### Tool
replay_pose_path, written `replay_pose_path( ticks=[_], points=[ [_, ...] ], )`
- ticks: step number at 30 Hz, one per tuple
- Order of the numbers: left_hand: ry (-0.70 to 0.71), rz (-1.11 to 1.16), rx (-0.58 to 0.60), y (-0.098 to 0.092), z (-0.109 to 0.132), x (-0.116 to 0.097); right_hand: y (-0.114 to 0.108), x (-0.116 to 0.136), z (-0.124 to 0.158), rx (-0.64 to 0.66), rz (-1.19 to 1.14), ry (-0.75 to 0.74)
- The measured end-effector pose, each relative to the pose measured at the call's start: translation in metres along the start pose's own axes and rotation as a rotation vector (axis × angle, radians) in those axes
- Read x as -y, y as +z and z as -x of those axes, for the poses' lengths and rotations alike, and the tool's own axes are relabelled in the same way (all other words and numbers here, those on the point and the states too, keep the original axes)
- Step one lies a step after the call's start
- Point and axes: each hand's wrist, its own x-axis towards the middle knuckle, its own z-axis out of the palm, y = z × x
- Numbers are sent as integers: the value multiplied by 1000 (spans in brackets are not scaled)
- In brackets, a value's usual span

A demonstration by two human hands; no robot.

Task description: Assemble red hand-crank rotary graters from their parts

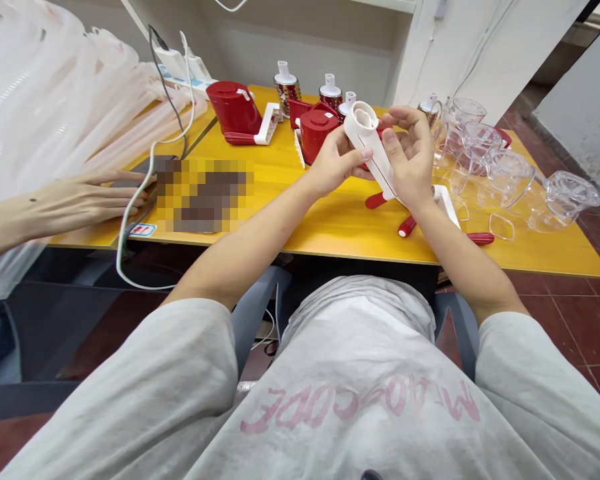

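A white plastic crank arm (pixel 375 157) with a round, hollow socket at its top is held above the table, tilted. My left hand (pixel 337 163) is closed on it, thumb across its front just below the socket. Against the other side lies my right hand (pixel 413 157), thumb along the arm and fingers curled and partly hidden behind it. Just below is a red grip (pixel 376 200); whether it belongs to this crank I cannot tell. Behind my left hand stands a red plastic housing (pixel 317 133). Another red grip (pixel 407 227) lies under my right wrist.
Another red housing (pixel 234 110) stands left beside a white crank with red grip (pixel 267 125). Metal grater drums (pixel 287 90) line the back. Clear plastic parts (pixel 507 177) crowd the right. A co-worker's hand (pixel 100 197) rests at left by a white cable (pixel 153 157) and plastic bags (pixel 55 87).
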Motion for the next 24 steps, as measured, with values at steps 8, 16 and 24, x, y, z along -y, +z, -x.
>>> replay_pose_path(
  ticks=[8,16,24],
  points=[
    [164,-1,-106,-15,-7,-15,-6,-6,0,441,-226,234],
    [57,-22,-94,-8,-6,-16,-1,4,11,438,-172,254],
    [5,25,-155,-17,-9,-1,-6,-13,11,367,-15,152]
  ],
)
